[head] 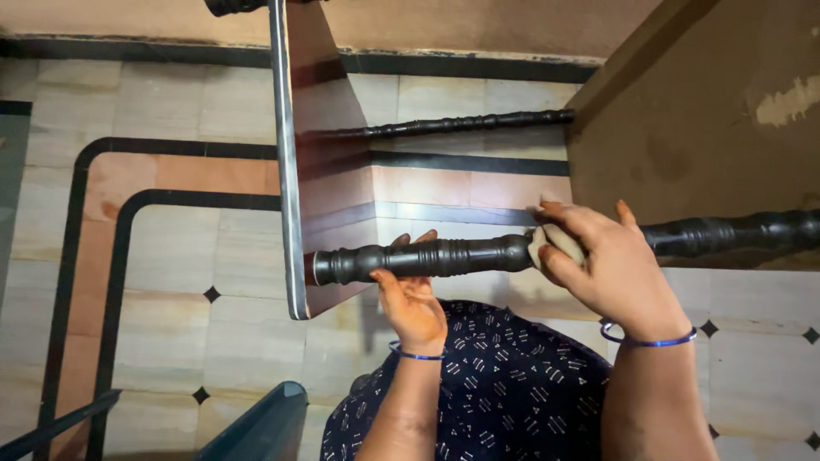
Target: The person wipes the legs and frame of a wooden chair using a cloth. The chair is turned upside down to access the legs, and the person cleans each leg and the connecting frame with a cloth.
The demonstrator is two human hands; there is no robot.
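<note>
The turned black table leg point(427, 256) runs level across the middle of the view, its end meeting the glossy tabletop point(329, 171) tipped on its side. The left hand point(414, 299) cups the leg from below, its grip closed lightly around it. The right hand point(611, 260) clamps a pale cloth point(555, 243) around the leg. Wiping well likely means pressing the cloth into the grooves while the lower hand steadies the leg. A second leg point(453, 126) lies beyond, above the tiled floor point(171, 256).
</note>
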